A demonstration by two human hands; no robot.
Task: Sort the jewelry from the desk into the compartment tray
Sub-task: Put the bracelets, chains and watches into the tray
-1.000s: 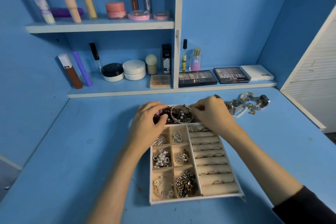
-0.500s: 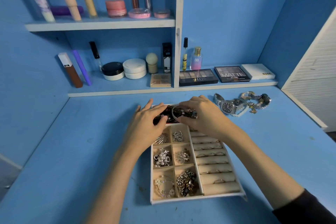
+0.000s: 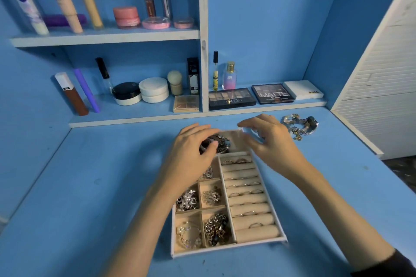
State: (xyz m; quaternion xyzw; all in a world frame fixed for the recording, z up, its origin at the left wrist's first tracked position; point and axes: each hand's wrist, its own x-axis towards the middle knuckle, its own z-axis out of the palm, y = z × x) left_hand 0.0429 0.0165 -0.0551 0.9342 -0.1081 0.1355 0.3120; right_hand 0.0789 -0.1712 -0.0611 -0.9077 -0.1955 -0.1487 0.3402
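Note:
A white compartment tray (image 3: 227, 247) lies on the blue desk. Its left cells hold earrings, pearl pieces and chains (image 3: 217, 228), and its right side has ring rolls (image 3: 247, 198) with several rings. The wide far cell holds a dark pile of bangles (image 3: 222, 143). My left hand (image 3: 191, 153) rests over that pile, its thumb touching it. My right hand (image 3: 270, 141) hovers with spread fingers over the tray's far right corner and holds nothing. A heap of watches and bracelets (image 3: 300, 127) lies on the desk just right of it.
Behind the tray runs a low shelf (image 3: 135, 117) with eyeshadow palettes (image 3: 231, 98), jars and bottles; an upper shelf carries more cosmetics. A white slatted panel (image 3: 382, 87) stands at the right. Blue desk surface (image 3: 90, 186) stretches left of the tray.
My right hand let go of the bangle in the far cell, opened and moved right toward the watch heap. My left hand slid further over the bangle pile.

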